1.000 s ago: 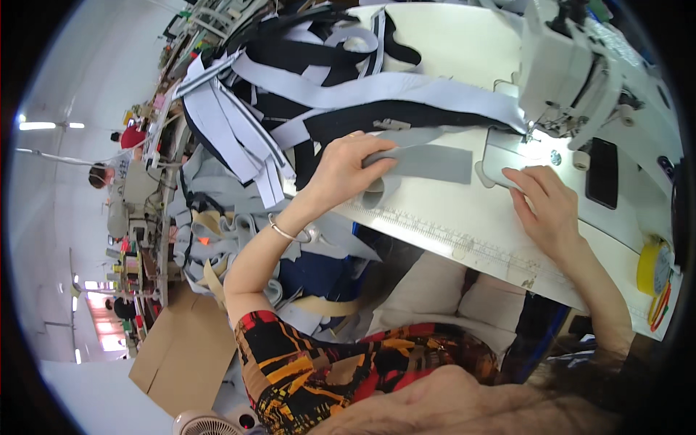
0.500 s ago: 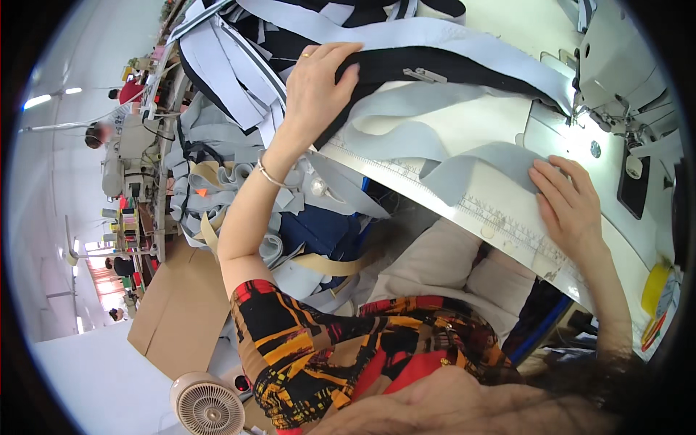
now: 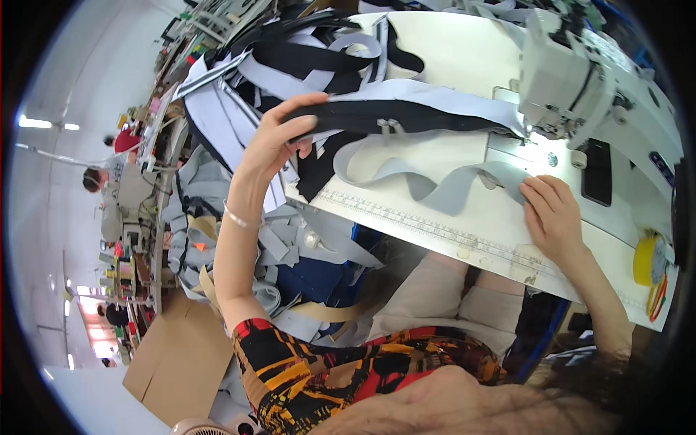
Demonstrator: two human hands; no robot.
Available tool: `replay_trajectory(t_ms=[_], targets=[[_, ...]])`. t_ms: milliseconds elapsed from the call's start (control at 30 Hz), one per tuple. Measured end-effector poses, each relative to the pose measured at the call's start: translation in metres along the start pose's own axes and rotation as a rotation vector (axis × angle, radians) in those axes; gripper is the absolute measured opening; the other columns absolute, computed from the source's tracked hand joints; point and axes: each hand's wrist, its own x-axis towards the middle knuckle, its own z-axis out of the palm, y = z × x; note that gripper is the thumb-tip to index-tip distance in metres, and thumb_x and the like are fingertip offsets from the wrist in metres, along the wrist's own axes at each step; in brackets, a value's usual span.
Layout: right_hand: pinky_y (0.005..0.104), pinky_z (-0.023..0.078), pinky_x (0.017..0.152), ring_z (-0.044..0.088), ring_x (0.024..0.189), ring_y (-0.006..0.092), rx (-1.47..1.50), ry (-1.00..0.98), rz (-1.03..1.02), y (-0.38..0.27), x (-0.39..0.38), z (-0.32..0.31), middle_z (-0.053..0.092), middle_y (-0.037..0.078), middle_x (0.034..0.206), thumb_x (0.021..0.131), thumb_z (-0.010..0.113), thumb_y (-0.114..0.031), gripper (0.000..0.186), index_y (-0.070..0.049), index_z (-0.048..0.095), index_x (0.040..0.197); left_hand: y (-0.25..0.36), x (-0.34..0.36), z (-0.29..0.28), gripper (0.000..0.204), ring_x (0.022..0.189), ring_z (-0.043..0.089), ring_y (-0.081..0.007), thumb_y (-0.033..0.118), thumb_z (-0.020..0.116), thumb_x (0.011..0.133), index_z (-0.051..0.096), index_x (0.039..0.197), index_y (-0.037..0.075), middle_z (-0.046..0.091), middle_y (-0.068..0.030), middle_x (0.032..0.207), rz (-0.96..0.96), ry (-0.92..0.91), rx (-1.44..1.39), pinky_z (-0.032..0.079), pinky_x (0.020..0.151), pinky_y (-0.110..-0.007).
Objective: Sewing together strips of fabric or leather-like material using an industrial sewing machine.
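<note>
Spanning the white table (image 3: 442,152), your two hands were set well apart. Your left hand (image 3: 279,138), raised on a bent elbow, gripped one black strip (image 3: 428,118) between thumb and fingers; the strip ran rightward from it to one sewing machine (image 3: 558,76), located beyond your right hand (image 3: 552,210). That right hand lay back upward, fingers together and slightly bent, fingertips on the right end of one grey strip (image 3: 449,192); whether the thumb pinched it could not be told. The grey strip waved between both hands. Rightward of your right hand lay one dark phone (image 3: 597,172) and one yellow tape roll (image 3: 645,262). One bracelet (image 3: 239,219) circled your left wrist.
</note>
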Motion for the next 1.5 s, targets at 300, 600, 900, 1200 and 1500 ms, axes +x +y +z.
replay_trajectory(t_ms=[300,600,900,1200,1500], targets=[[0.0405,0.048,0.091,0.057,0.105,0.0299,-0.06,0.038,0.011,0.001,0.001,0.003,0.063,0.01,0.112,0.074,0.068,-0.006,0.034,-0.001,0.065,0.107,-0.02,-0.018,0.162,0.034,0.103,0.059,-0.0283,0.009,0.074,0.064,0.072,0.098,0.009,0.066,-0.0072,0.113,1.301,0.094,1.018,0.049,0.09,-0.04],[0.0361,0.047,0.089,0.056,0.109,0.0241,-0.103,0.02,-0.058,0.021,0.006,0.018,0.062,0.004,0.113,0.075,0.07,-0.013,0.035,-0.004,0.065,0.109,-0.083,0.07,0.177,0.036,0.092,0.064,-0.0236,0.008,0.076,0.063,0.056,0.094,0.01,0.069,-0.0026,0.112,1.185,-0.53,0.94,0.051,0.08,-0.037],[0.0318,0.045,0.055,0.056,0.064,0.0167,-0.121,0.053,-0.019,0.032,-0.001,0.014,0.051,0.0,0.072,0.073,0.074,-0.01,0.029,-0.009,0.067,0.101,-0.075,0.077,0.172,0.041,0.084,0.065,-0.0229,0.003,0.071,0.06,0.067,0.101,0.009,0.067,-0.0067,0.109,1.256,-0.461,0.861,0.053,0.075,-0.036],[0.0314,0.043,0.049,0.054,0.058,0.0155,-0.022,0.051,-0.028,0.034,0.001,0.011,0.048,0.0,0.065,0.072,0.069,-0.012,0.022,-0.008,0.068,0.093,-0.027,0.057,0.224,0.043,0.084,0.062,-0.0212,0.009,0.069,0.062,0.074,0.105,0.011,0.061,-0.0045,0.095,1.528,-0.046,1.161,0.052,0.074,-0.032],[0.0291,0.041,0.05,0.052,0.058,0.015,-0.071,0.122,-0.033,0.031,-0.005,0.017,0.048,0.0,0.064,0.072,0.071,-0.012,0.013,-0.007,0.066,0.083,-0.076,0.085,0.225,0.036,0.086,0.064,-0.032,-0.007,0.066,0.064,0.071,0.097,0.005,0.067,-0.0111,0.107,1.105,-0.269,0.981,0.053,0.067,-0.038]])
